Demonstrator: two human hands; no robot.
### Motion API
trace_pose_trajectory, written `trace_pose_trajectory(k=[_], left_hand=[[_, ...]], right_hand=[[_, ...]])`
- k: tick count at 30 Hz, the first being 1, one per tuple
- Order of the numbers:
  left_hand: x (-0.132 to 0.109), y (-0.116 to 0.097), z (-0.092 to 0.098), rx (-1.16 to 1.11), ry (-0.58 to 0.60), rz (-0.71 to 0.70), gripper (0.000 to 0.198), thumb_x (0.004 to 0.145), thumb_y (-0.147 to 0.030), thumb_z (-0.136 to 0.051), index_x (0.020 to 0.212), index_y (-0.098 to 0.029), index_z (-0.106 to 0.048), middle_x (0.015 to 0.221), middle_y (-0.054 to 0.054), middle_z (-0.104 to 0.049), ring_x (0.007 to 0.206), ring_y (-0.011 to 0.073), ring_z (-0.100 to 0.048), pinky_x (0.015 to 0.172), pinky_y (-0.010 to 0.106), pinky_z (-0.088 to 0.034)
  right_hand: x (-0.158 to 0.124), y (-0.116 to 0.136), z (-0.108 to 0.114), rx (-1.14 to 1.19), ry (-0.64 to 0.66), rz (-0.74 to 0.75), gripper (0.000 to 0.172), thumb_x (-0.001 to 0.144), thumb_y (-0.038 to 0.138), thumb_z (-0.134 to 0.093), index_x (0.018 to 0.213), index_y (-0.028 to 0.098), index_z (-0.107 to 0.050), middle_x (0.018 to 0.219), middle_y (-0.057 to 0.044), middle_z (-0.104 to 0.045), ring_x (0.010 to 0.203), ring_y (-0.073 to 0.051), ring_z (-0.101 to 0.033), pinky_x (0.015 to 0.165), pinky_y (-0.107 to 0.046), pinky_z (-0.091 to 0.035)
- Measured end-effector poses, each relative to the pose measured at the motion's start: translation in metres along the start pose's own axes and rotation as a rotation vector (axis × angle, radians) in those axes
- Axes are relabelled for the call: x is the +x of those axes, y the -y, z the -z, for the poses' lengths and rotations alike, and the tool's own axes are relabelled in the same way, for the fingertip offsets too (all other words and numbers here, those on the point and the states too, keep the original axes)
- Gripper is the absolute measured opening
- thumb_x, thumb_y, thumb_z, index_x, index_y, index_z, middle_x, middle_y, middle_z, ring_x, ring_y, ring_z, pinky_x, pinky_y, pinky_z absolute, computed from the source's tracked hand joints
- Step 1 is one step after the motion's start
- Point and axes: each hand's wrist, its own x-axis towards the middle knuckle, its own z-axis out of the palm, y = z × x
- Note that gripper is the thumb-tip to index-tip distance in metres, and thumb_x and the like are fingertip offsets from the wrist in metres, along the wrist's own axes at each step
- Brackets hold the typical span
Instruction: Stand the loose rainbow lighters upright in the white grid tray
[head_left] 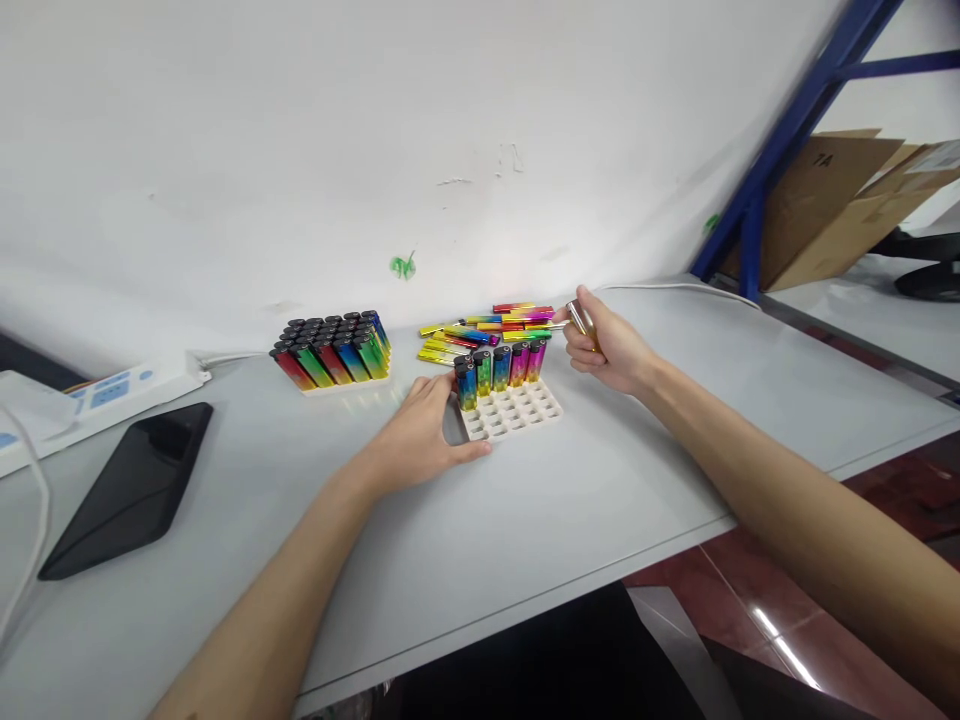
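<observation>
At the left end of a white tray (519, 408) with rows of holes is my left hand (424, 430). Its thumb lies at the tray's front corner and its fingers reach the rear corner, gripping that end. Several colourful metallic lighters (501, 369) stand upright in the tray's back row. My right hand (606, 345) is raised just right of the tray, fingers wrapped round a shiny lighter (581, 320) that tilts in the grip; part of it is hidden by the fingers. Behind the tray lies a loose heap of bright metallic lighters (480, 328).
Left of the tray stands a block of upright lighters (334, 350) in another white holder. A black phone (131, 490) and a white power strip (112, 395) lie at far left. A white wall (300, 150) backs the grey table (525, 540). Cardboard boxes (832, 210) sit beyond a blue frame (750, 235).
</observation>
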Motion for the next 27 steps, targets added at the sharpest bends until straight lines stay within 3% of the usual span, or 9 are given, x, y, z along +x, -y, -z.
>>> trace_pose_trajectory(k=[2, 5, 14, 23, 27], left_hand=[[0.0, 0.001, 0.0, 0.005, -0.003, -0.002, 0.078, 0.083, -0.06, -0.071, 0.142, -0.019, -0.041, 0.135, 0.014, -0.055, 0.131, 0.0348, -0.047, 0.108, 0.049, -0.045], [0.001, 0.001, -0.001, 0.005, -0.004, -0.007, 0.078, 0.083, -0.06, -0.071, 0.142, -0.018, -0.041, 0.136, 0.014, -0.055, 0.132, 0.0346, -0.046, 0.109, 0.048, -0.045], [0.0, 0.0, 0.0, 0.009, -0.003, -0.006, 0.08, 0.082, -0.061, -0.071, 0.144, -0.018, -0.041, 0.136, 0.014, -0.055, 0.132, 0.0351, -0.046, 0.109, 0.049, -0.045], [0.0, -0.001, 0.001, -0.005, 0.001, -0.005, 0.078, 0.082, -0.061, -0.07, 0.141, -0.017, -0.044, 0.137, 0.015, -0.055, 0.136, 0.0356, -0.044, 0.11, 0.05, -0.044], [0.0, -0.002, 0.001, -0.008, -0.002, -0.003, 0.078, 0.083, -0.06, -0.07, 0.143, -0.019, -0.042, 0.138, 0.014, -0.055, 0.136, 0.0351, -0.044, 0.11, 0.051, -0.044]], right_hand=[[0.002, -0.002, 0.0, 0.002, 0.032, -0.039, 0.058, 0.095, 0.074, -0.047, 0.074, 0.021, -0.056, 0.048, 0.01, -0.024, 0.039, -0.006, -0.014, 0.039, -0.022, -0.016], [0.002, -0.005, -0.002, -0.013, 0.041, -0.072, 0.064, 0.095, 0.075, -0.043, 0.06, 0.021, -0.044, 0.046, 0.009, -0.021, 0.039, -0.006, -0.013, 0.04, -0.023, -0.015], [-0.001, -0.007, -0.015, -0.024, -0.037, -0.129, 0.049, 0.098, 0.045, -0.037, 0.055, 0.023, -0.03, 0.044, 0.008, -0.018, 0.039, -0.008, -0.009, 0.038, -0.023, -0.013], [-0.001, -0.006, -0.015, -0.008, -0.06, -0.097, 0.056, 0.1, 0.057, -0.04, 0.056, 0.022, -0.032, 0.044, 0.008, -0.019, 0.039, -0.007, -0.011, 0.039, -0.022, -0.014], [-0.001, -0.007, -0.015, -0.023, -0.065, -0.094, 0.053, 0.1, 0.049, -0.039, 0.054, 0.022, -0.032, 0.044, 0.008, -0.018, 0.039, -0.007, -0.011, 0.039, -0.023, -0.014]])
